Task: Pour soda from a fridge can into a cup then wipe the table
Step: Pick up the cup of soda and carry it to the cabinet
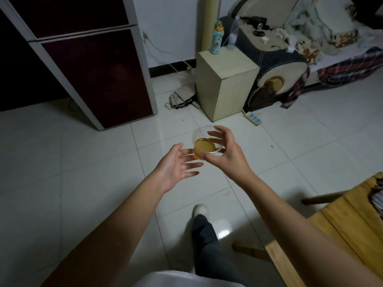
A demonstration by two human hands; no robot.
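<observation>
From the head camera, the right hand (226,151) holds a clear round plastic cup (207,141) with amber soda in its bottom, out in front of the body above the white tiled floor (93,162). Its fingers curl over the far rim while the thumb pinches the near lower wall. The cup stands nearly upright, its long axis tipped slightly toward the camera, so the liquid lies level and well below the rim.

The left hand (178,164) is spread, palm up and fingers straight, just beside the cup's lower left side; its fingertips almost reach the base, though I cannot tell whether they touch. It holds nothing.

The wooden slatted surface (342,224) lies low to the right, well apart from the cup and on the right arm's side. The dark-doored fridge (93,69) stands closed at upper left. No can shows.
</observation>
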